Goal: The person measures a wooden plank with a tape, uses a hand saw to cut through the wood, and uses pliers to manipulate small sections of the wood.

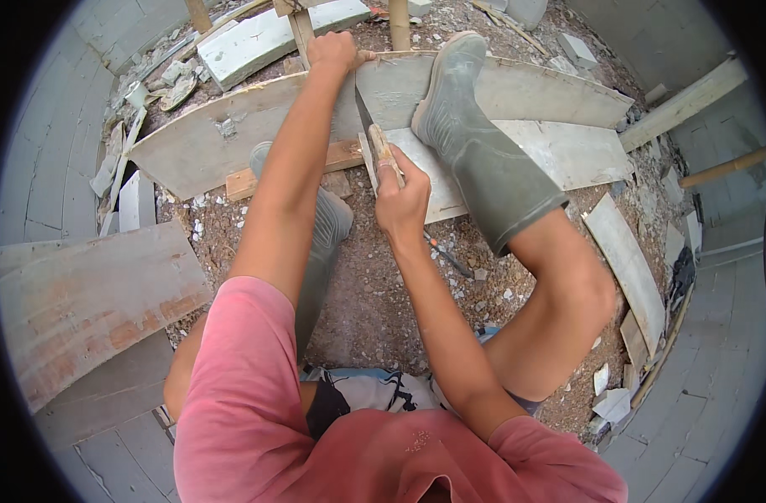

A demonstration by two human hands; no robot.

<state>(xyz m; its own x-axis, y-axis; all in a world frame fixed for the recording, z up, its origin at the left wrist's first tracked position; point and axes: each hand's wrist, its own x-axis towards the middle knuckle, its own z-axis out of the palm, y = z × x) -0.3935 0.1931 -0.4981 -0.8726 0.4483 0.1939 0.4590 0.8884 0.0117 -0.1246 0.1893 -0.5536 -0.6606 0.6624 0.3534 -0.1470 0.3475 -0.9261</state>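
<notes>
A long, grey-stained wooden board (525,84) stands on edge in front of me, curved by the lens. My left hand (334,52) is closed over its top edge, beside an upright wooden post (301,33). In my right hand (402,191) is a handsaw, its worn wooden handle (383,144) wrapped by my fingers. The thin saw blade (363,107) points up and away toward the board's top edge, just below my left hand. My right rubber boot (462,117) presses against the board; the left boot (320,235) rests on the ground.
A pale panel (559,152) and a short plank (342,156) lie by the board. An orange-and-black tool (450,258) lies on gravelly ground. More boards (98,302) lie at left, another (626,268) at right. Rubble, a white block (274,42) and grey block walls (51,159) surround me.
</notes>
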